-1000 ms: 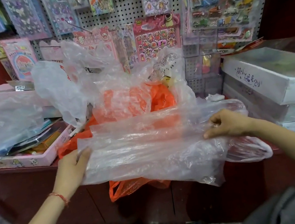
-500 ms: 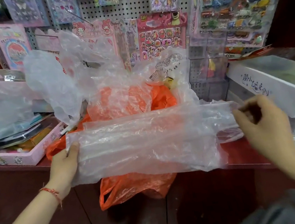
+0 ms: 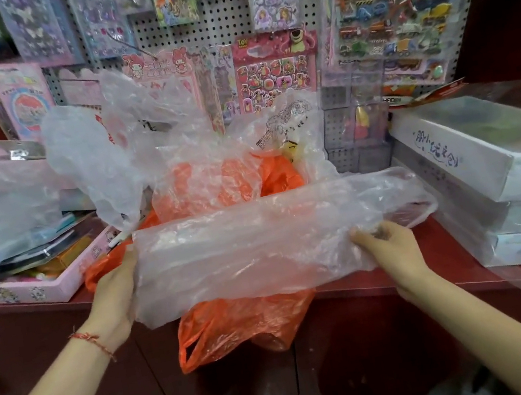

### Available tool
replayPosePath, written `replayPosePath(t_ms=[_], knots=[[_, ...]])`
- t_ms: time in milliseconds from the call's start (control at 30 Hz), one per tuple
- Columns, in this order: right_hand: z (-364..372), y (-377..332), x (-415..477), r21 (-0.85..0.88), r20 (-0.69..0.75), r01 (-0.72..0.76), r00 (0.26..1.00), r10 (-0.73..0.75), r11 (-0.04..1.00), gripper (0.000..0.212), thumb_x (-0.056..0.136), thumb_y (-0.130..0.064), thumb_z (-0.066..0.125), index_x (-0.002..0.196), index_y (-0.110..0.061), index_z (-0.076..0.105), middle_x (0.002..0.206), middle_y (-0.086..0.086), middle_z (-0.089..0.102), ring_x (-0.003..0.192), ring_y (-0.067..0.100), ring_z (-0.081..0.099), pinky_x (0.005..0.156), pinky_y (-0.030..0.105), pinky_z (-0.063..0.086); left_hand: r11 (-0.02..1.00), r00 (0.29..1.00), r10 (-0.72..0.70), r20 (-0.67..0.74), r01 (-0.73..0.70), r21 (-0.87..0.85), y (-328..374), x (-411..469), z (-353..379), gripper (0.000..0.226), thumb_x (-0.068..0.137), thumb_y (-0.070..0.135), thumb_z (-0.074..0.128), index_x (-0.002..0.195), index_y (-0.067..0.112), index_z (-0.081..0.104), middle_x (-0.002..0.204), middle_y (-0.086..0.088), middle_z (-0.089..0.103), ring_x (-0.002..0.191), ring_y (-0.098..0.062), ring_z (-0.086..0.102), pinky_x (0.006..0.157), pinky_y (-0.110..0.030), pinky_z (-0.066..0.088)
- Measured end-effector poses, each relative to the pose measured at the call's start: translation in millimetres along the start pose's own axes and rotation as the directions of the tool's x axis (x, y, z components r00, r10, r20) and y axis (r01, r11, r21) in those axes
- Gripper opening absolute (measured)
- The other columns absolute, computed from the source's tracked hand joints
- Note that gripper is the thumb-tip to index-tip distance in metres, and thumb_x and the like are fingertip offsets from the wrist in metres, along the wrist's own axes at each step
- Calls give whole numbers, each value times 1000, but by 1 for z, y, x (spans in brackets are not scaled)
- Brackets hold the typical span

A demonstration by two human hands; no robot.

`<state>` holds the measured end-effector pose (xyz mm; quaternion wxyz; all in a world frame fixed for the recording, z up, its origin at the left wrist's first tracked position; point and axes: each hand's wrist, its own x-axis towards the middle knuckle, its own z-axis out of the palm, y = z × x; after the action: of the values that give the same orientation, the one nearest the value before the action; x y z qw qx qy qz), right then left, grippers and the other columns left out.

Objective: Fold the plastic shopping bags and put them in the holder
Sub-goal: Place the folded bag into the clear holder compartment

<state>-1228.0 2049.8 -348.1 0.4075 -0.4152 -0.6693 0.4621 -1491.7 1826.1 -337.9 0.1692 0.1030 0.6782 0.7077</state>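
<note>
Head camera faces forward and down, seemingly close above the counter (image 3: 448, 244) edge.

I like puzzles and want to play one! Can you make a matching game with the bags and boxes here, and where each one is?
Things:
1 clear bag
2 orange bag
3 pink tray
4 white boxes

Places:
A stacked on the right
B stretched between left hand and right hand
C draped over the counter edge
D on the counter's left side

Pairs: 1-B, 2-C, 3-D, 4-A
</note>
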Motion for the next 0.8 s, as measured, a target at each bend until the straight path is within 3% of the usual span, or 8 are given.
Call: replayPosePath(t_ms=[67,133,200,267,367,467,600,800], knots=[[5,1,9,0,-82,35,996,-35,999,29,79,-15,72,64,-6,50,59,5,47,60,17,42,60,31,34,990,997,-64,36,68,-121,-10,-11,-3,39,94,48,44,91,15,65,78,-4,71,68,-17,67,74,-36,47],[8,4,13,9,-112,53,992,-52,999,31,79,-15,72,60,-9,49,58,1,47,59,16,42,59,31,35,992,997,-37,-69,28,-122,-22,-29,4,37,96,43,45,82,13,62,76,-4,66,66,-18,62,70,-34,44],[11,7,11,29,-110,77,991,-73,997,29,81,-16,71,61,-12,50,60,0,50,58,13,44,58,24,37,992,964,118,-239,-124,-7,-28,-50,17,32,98,31,45,78,9,58,78,-2,56,75,-19,50,72,-31,36],[14,9,10,43,-122,120,986,-114,992,28,84,-20,68,63,-13,50,63,0,52,60,12,46,58,18,37,959,904,278,-325,-239,156,-34,-60,26,31,99,21,42,75,3,51,68,-2,47,75,-21,43,66,-30,27],[16,5,13,74,-193,177,968,-160,981,34,91,-26,60,63,-9,49,62,2,54,58,7,47,58,20,37,868,813,469,-345,-354,348,-40,-59,31,26,99,12,40,78,1,49,68,-8,47,71,-25,42,60,-29,18],[13,0,23,-4,-237,218,948,-213,976,48,93,-29,55,56,-13,30,54,2,30,49,10,25,50,29,22,787,760,578,-295,-424,448,-35,-50,27,22,98,9,41,85,-3,53,71,-10,50,68,-25,41,59,-30,16],[6,12,27,-240,-227,194,942,-249,951,53,92,-31,56,51,-12,29,48,2,34,50,18,31,57,41,19,767,806,556,-205,-402,500,-45,-37,25,19,98,12,42,85,2,53,62,-7,51,62,-26,42,58,-34,22],[-12,40,33,-364,-141,128,971,-191,922,28,90,-27,60,71,-7,54,58,-1,50,73,36,56,64,33,30,834,904,422,-68,-358,421,-53,-30,29,38,96,23,48,64,6,37,55,-5,41,57,-23,37,54,-37,25]])
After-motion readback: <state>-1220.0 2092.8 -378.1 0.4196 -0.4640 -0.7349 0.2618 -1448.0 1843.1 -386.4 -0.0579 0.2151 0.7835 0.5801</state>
